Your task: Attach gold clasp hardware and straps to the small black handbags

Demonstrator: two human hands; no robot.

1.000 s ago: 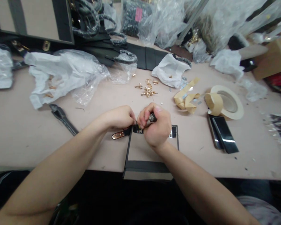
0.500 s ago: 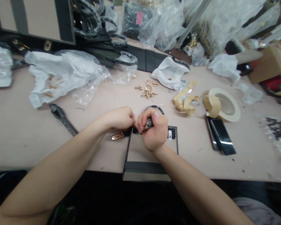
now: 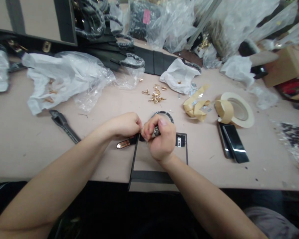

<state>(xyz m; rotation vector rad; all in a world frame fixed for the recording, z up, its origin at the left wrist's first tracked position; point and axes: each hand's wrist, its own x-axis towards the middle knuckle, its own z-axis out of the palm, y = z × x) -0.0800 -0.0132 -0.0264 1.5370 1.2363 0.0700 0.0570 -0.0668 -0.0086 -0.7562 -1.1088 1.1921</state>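
Hands (image 3: 129, 124) nearly meet at a dark-edged panel (image 3: 147, 159), the right (image 3: 163, 139) gripping a handle (image 3: 156, 131).

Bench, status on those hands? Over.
Right hand gripping tool, tip hidden. Left hand closed near upper-left corner of beige panel. Gold fittings beyond, untouched.

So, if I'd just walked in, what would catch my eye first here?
In the middle, the right hand wraps a tool above a dark-edged panel, and the left hand bunches its fingers near the panel's far left corner. Just beyond lies a scatter of gold-coloured metal pieces. To the right, a roll of tape sits near a crumpled tan strip.
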